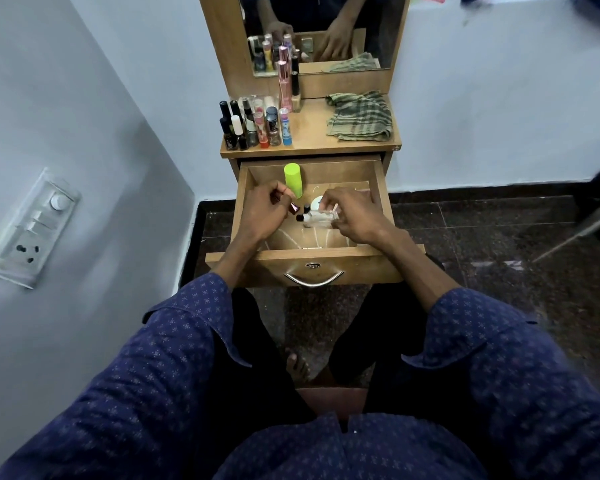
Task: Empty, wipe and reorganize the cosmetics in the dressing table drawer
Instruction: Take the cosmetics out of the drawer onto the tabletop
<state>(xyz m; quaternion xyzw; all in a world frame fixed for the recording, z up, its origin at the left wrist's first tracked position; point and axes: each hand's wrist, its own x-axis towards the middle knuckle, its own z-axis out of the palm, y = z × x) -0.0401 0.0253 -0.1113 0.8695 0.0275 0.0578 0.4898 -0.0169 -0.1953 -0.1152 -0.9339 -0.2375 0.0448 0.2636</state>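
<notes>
- Both hands are down inside the open drawer [381, 188], so the step looks like either clearing out or restocking; I cannot tell which.
- The left hand [262, 211] has its fingers curled round a small dark-capped bottle [294, 208], pinched at the fingertips.
- The right hand [352, 213] is curled over a clear, glassy item [314, 219]; just what it grips is blurred.
- Between the two hands sit a tiny black-capped vial [306, 208] and a white round jar [316, 202]; a lime-green tube [293, 180] stands just beyond the left hand.
- Past both hands, on the tabletop, bottles [253, 124] stand bunched to the left and a checked cloth [360, 116] lies to the right.
- To do this well: lift the small bottles upright, one per hand, keep wrists clear of the green tube so it doesn't topple, and set pieces near the bunch, away from the cloth.
</notes>
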